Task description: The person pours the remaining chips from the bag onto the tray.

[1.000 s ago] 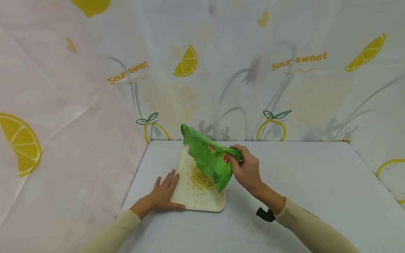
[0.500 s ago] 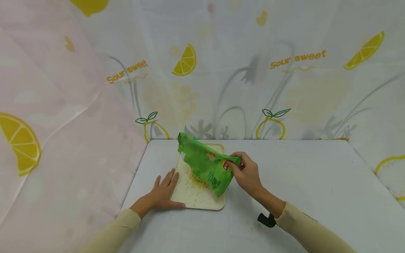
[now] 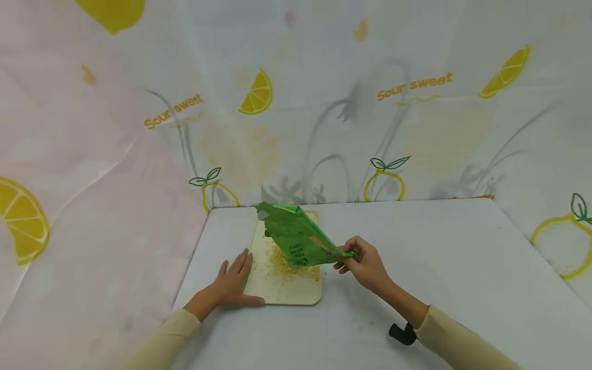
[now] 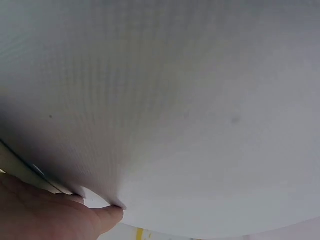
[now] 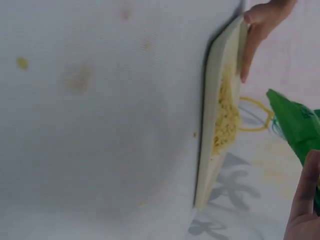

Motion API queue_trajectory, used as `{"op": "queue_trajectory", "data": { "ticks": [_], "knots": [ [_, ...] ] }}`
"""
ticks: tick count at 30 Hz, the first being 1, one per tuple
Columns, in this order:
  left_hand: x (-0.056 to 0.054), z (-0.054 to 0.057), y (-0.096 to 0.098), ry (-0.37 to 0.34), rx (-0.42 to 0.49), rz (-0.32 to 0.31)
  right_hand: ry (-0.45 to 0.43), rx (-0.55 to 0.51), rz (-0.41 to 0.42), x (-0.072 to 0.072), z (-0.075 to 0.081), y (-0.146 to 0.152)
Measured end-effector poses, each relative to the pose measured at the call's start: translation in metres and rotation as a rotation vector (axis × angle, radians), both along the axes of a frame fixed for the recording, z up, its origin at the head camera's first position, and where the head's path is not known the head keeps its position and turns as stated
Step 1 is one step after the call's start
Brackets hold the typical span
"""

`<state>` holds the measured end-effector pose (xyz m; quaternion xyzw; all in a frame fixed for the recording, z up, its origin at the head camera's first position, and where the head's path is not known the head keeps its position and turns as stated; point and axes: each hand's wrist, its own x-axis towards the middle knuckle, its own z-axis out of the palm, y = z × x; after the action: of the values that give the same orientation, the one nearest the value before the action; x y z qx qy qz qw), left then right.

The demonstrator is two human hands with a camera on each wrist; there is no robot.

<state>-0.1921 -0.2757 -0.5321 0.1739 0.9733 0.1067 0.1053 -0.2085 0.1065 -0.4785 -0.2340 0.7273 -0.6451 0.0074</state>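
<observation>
A torn green chip bag (image 3: 296,234) hangs tilted over a cream rectangular tray (image 3: 296,295). My right hand (image 3: 365,264) pinches the bag by its right end, to the right of the tray. On the tray lies a heap of yellowish crumbs (image 3: 279,262), partly hidden under the bag in the head view; in the right wrist view the crumb heap (image 5: 226,122) shows fully. My left hand (image 3: 231,282) rests at the tray's left edge with fingers spread, the thumb along the near left corner. In the left wrist view, fingers of the left hand (image 4: 60,215) touch the white cloth.
A white cloth covers the table (image 3: 416,246), with a few stray crumbs right of the tray, such as a yellow crumb (image 5: 22,63). A black object (image 3: 403,334) shows by the right sleeve. A lemon-printed curtain (image 3: 314,128) stands behind and at the sides.
My right hand has lowered slightly and turned, so the bag now lies flatter, its printed face tipped and its red logo out of sight. The left hand stays at the tray. The head view has shifted slightly.
</observation>
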Motion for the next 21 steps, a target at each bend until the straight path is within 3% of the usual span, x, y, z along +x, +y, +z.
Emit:
{"op": "queue_trajectory", "data": {
  "ticks": [5, 12, 16, 21],
  "knots": [
    [0.001, -0.003, 0.0, 0.014, 0.025, 0.013, -0.134, -0.028, -0.002, 0.007, -0.008, 0.008],
    [0.005, -0.007, -0.002, 0.021, 0.025, 0.019, -0.28, -0.044, -0.133, 0.018, -0.016, 0.033],
    [0.006, -0.009, -0.004, 0.056, 0.032, 0.017, -0.298, -0.048, -0.16, 0.025, -0.022, 0.052],
    [0.009, -0.008, -0.001, 0.072, 0.05, 0.021, -0.178, -0.149, -0.158, 0.039, -0.017, 0.072]
  ]
}}
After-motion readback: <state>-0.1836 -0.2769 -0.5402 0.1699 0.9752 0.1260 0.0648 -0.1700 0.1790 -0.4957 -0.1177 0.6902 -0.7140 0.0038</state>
